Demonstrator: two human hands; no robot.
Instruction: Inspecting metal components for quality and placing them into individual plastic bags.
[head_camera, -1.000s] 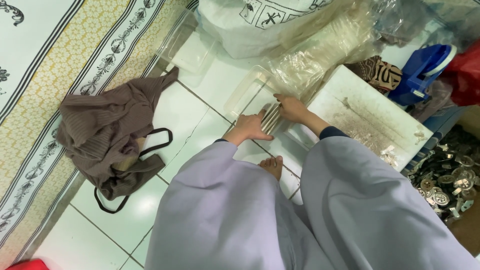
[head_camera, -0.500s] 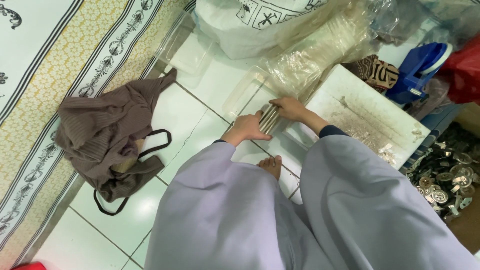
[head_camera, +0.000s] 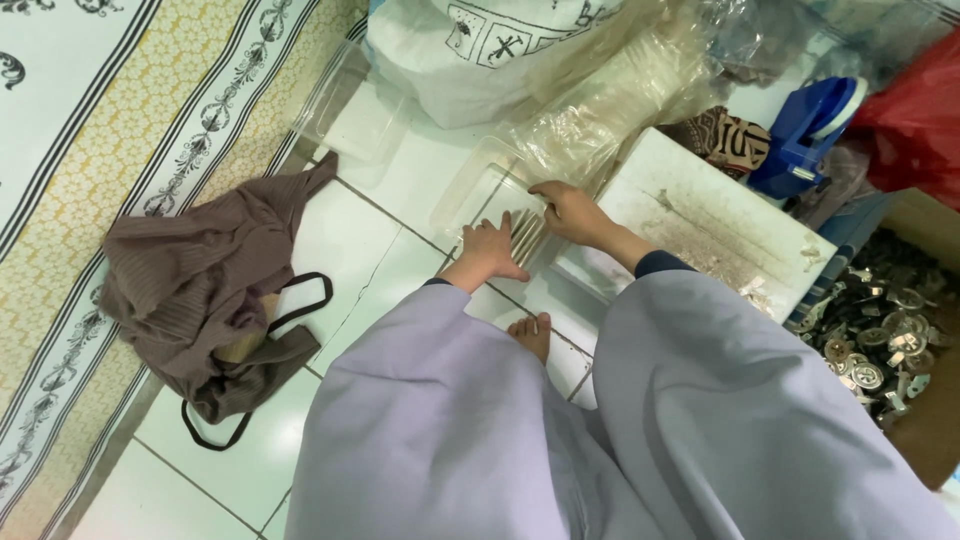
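Observation:
My left hand (head_camera: 491, 249) lies flat, fingers spread, against a small bundle of thin pale sticks (head_camera: 527, 233) on the white tiled floor. My right hand (head_camera: 566, 209) presses the same bundle from the far side, fingers curled over its top end. The sticks lie partly over a clear plastic lid (head_camera: 476, 190). Both arms come out of wide lilac sleeves. A bare foot (head_camera: 531, 333) shows between my knees.
A white board (head_camera: 716, 222) with scattered bits lies right of the hands. A brown cloth bag (head_camera: 205, 290) sits left on the tiles beside a patterned mat (head_camera: 90, 130). Clear bags (head_camera: 620, 90), a white sack (head_camera: 480, 45), a blue object (head_camera: 805, 130) and metal parts (head_camera: 880, 340) crowd the back and right.
Both hands have stayed on the stick bundle, shifting it slightly. The view has drifted a little.

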